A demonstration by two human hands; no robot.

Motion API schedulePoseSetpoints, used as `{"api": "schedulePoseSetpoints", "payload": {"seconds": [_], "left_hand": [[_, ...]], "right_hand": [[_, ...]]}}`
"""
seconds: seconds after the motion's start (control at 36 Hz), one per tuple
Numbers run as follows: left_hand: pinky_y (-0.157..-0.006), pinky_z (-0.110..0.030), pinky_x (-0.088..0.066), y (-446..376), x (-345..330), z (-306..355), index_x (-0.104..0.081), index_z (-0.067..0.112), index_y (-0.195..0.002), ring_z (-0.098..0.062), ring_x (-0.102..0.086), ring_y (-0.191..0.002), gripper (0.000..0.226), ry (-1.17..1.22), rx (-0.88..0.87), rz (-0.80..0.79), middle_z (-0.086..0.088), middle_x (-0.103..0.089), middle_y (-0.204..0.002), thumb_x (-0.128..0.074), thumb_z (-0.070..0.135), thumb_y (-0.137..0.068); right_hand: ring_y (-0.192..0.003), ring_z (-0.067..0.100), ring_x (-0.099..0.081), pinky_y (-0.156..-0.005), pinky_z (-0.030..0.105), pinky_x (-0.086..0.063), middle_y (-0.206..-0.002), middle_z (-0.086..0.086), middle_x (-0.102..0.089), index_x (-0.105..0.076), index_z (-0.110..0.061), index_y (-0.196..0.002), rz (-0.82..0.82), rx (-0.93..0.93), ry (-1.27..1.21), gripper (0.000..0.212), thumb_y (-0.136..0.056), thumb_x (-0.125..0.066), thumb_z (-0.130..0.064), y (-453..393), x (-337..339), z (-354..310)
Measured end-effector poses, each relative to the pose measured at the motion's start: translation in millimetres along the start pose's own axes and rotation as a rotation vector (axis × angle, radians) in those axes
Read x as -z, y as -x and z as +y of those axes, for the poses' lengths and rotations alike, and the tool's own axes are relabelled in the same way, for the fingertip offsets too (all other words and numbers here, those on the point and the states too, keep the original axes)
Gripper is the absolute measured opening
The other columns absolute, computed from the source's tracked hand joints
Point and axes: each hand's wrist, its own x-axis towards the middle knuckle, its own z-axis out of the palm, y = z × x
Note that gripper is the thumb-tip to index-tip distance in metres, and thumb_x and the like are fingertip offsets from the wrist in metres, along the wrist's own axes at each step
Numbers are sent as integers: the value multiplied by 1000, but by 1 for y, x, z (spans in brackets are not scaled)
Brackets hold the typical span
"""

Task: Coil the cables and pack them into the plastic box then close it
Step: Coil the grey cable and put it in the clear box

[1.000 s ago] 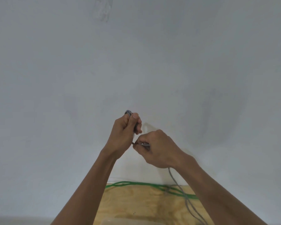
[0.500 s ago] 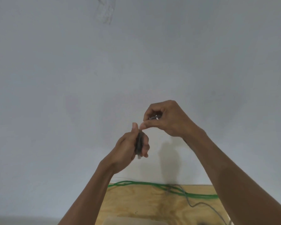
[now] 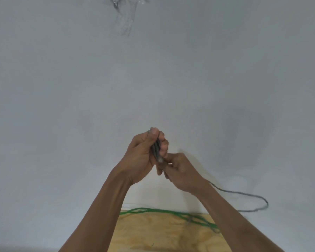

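The left hand (image 3: 144, 153) is gripping a tight bundle of grey cable (image 3: 156, 148), thumb pressing it against the fingers. Just below and touching it, the right hand (image 3: 182, 171) is pinching the cable's loose length, which is trailing past the right wrist. Below both forearms, a green cable (image 3: 164, 212) is lying on a plywood table (image 3: 153, 231).
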Motion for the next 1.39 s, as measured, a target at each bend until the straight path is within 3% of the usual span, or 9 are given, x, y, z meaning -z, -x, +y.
{"api": "schedulePoseSetpoints", "payload": {"seconds": [0.14, 0.33, 0.42, 0.72, 0.89, 0.97, 1.08, 1.22, 1.39], "left_hand": [[-69, -31, -46, -7, 15, 2, -59, 7, -89, -20, -55, -64, 29, -163, -36, 90, -6, -61, -70, -42, 26, -103], [-76, -34, -52, 0, 29, -2, -67, 1, -98, -28, -63, -78, 39, -413, -17, 103, -16, -72, -86, -43, 32, -102], [-78, -39, -50, 6, 22, -5, -70, -1, -101, -34, -65, -79, 49, -561, 49, 4, -19, -73, -87, -38, 36, -105], [-62, -37, -44, 20, -7, -7, -61, 3, -85, -25, -55, -54, 48, 59, 204, -104, -15, -59, -58, -30, 33, -106], [-59, -30, -48, 20, -10, 0, -59, 6, -84, -20, -53, -52, 39, 147, 152, -200, -10, -56, -58, -37, 31, -104], [-58, -30, -47, 16, -12, 1, -64, 7, -83, -18, -52, -51, 32, 139, 124, -218, -8, -56, -58, -44, 26, -100], [-53, -31, -48, 9, -9, 5, -63, 7, -86, -22, -53, -53, 30, 198, 94, -141, -8, -56, -60, -45, 24, -102], [-49, -36, -50, -3, 2, 5, -61, 6, -95, -27, -60, -59, 30, 41, 51, -10, -12, -61, -71, -43, 29, -103], [-70, -32, -47, -9, 9, 3, -62, 6, -94, -20, -60, -66, 29, -160, -17, 121, -6, -67, -72, -43, 27, -102]], "right_hand": [[-53, 4, -46, -55, 17, -39, -65, -2, -62, -75, -18, -93, 50, 117, 157, 20, -98, -59, -28, 5, 3, 3], [-79, 0, -68, -71, 15, -51, -89, -11, -76, -78, -20, -93, 40, 267, 362, 9, -89, -71, -23, 4, 30, -28], [-64, -7, -62, -63, 6, -40, -78, -9, -76, -78, -19, -88, -7, 315, 376, 4, -86, -75, -19, -3, 41, -50], [-64, 11, -67, -64, 20, -50, -67, 0, -73, -72, 4, -81, -67, 225, -250, 10, -76, -79, 1, -37, 55, -36], [-67, 29, -53, -64, 43, -41, -65, 4, -68, -74, -4, -92, 15, 92, -497, 46, -76, -80, -46, -32, 27, -6], [-49, 17, -54, -55, 33, -39, -53, -5, -65, -75, -24, -72, -23, 70, -463, 21, -81, -65, -39, -21, 12, 0], [-51, 12, -44, -53, 31, -34, -53, -8, -57, -64, -29, -53, -29, 9, -361, 53, -96, -50, -1, -7, -7, 7], [-50, 12, -41, -54, 21, -35, -57, 1, -55, -60, -23, -61, 35, 37, -71, 41, -101, -54, -28, -1, -6, 5], [-46, 5, -38, -50, 16, -34, -57, -3, -52, -72, -8, -83, 64, 96, 110, 26, -96, -62, -28, 2, 6, 2]]}}
